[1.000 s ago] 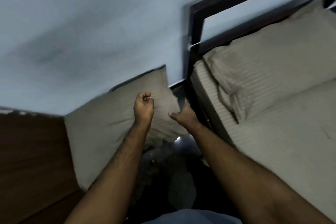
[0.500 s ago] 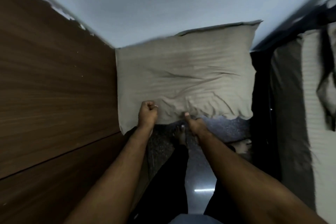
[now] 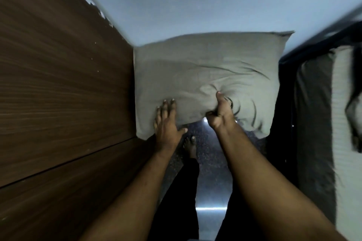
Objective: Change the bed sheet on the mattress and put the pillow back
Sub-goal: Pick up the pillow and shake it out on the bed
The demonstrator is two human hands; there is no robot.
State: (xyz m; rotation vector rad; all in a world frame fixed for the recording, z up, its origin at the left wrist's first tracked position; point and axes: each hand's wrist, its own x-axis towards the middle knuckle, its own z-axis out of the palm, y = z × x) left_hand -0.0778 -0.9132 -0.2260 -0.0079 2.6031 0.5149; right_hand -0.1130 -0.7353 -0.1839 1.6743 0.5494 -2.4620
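Head view, looking down a narrow gap between a wooden panel (image 3: 58,94) at 9 o'clock and the bed at 3 o'clock. The pillow (image 3: 205,76), in a grey-beige case, stands on edge at 12 o'clock, leaning against the pale wall (image 3: 195,0) with its lower edge near the dark speckled floor (image 3: 207,162). The right hand (image 3: 221,113) pinches a fold of the pillow's lower edge, thumb on the front face and fingers curled underneath, so that creases radiate from the grip. The left hand (image 3: 166,123) lies spread and flat against the pillow's lower left part, fingers straight, thumb held out to the side; it touches but does not grip. A bare foot (image 3: 190,145) shows on the floor just below the pillow, between the two forearms. At 3 o'clock the mattress (image 3: 313,123) side and a strip of pale striped bed sheet (image 3: 348,172) are visible; motion blur obscures the detail there.

Step in hand, as judged: picking the pillow up from beside the bed in order to return it to the mattress. Since a sheet already covers the visible mattress edge, the task appears well advanced. The next move calls for the left hand to close on the lower edge, then a two-handed lift and a swing towards 3 o'clock, clearing the dark bed frame (image 3: 293,53).
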